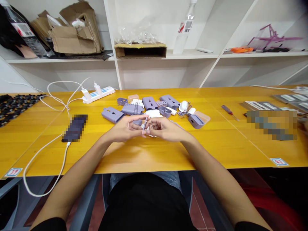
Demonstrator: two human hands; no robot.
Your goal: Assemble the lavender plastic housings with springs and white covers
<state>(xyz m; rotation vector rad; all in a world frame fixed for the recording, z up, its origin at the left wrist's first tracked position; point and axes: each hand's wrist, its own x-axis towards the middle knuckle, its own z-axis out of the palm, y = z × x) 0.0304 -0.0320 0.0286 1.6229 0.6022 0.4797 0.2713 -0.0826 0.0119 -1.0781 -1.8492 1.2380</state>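
Observation:
My left hand and my right hand meet over the yellow table, fingers curled together around a small white and lilac plastic part between them. Its shape is mostly hidden by my fingers. Just behind my hands lies a cluster of lilac plastic housings, white parts, a metal spring and a lilac cap on a beige piece.
A white power strip with chargers sits at back left, its cables running to a blurred phone. A red-handled screwdriver lies right of the parts. Black pieces fill the far left. Shelves with cardboard boxes stand behind.

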